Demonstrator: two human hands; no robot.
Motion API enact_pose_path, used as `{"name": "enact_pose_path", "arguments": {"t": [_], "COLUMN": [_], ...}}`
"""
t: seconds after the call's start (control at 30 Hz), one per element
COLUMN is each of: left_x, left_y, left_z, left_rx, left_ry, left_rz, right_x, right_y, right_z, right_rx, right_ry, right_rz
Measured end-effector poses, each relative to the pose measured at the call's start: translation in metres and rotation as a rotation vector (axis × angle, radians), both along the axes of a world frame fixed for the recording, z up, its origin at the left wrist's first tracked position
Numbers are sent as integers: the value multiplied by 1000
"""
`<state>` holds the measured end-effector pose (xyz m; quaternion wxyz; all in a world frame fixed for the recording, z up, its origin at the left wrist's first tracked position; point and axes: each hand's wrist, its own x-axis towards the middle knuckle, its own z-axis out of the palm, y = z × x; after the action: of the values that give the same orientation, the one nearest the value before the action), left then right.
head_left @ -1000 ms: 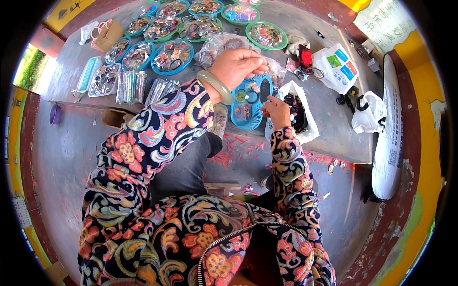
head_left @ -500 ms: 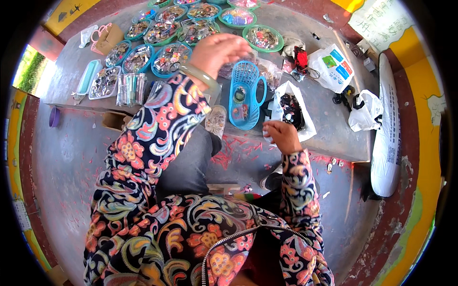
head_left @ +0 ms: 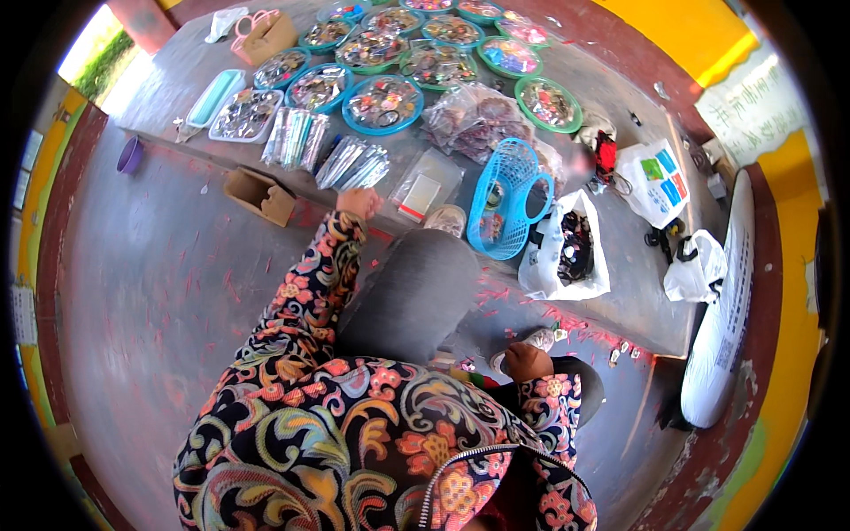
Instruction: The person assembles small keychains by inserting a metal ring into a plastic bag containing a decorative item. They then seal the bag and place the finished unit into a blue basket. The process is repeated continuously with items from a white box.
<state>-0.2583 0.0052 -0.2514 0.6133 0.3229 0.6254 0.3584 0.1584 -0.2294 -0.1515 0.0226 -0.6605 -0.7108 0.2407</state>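
My left hand (head_left: 359, 203) rests at the front edge of a low grey ledge (head_left: 637, 292), fingers curled, next to bundles of clear packets (head_left: 352, 165) and a flat clear pouch (head_left: 423, 188). My right hand (head_left: 528, 361) is low by my knee, over the floor, close to a small white object (head_left: 540, 338); its fingers are hidden from view. A blue plastic basket (head_left: 506, 200) lies tilted on the ledge between both hands. Beside it is an open white bag (head_left: 540, 270) of dark small items.
Several round blue and green trays (head_left: 382, 104) of small trinkets fill the ledge's far side. A small cardboard box (head_left: 259, 196) sits on the floor left. White plastic bags (head_left: 695, 270) and a long white board (head_left: 724, 319) lie right. Red scraps litter the floor.
My left hand pulled back from over the trays to the ledge's front edge. My right hand dropped from the white bag down to the floor by my knee. The view tilted lower.
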Motion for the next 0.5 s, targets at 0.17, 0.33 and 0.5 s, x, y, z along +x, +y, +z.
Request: {"name": "enact_pose_path", "arguments": {"t": [0.17,0.33,0.5], "left_x": [-7,31,58], "left_y": [-15,-11,6], "left_z": [-58,-65,-52], "left_rx": [-217,139,94], "left_ry": [-229,577,686], "left_rz": [0,-98,-85], "right_x": [-12,-12,-7], "right_y": [8,14,15], "right_z": [12,3,-8], "right_rx": [-60,-224,-175], "right_ry": [-16,-115,-37], "right_rz": [84,125,177]}}
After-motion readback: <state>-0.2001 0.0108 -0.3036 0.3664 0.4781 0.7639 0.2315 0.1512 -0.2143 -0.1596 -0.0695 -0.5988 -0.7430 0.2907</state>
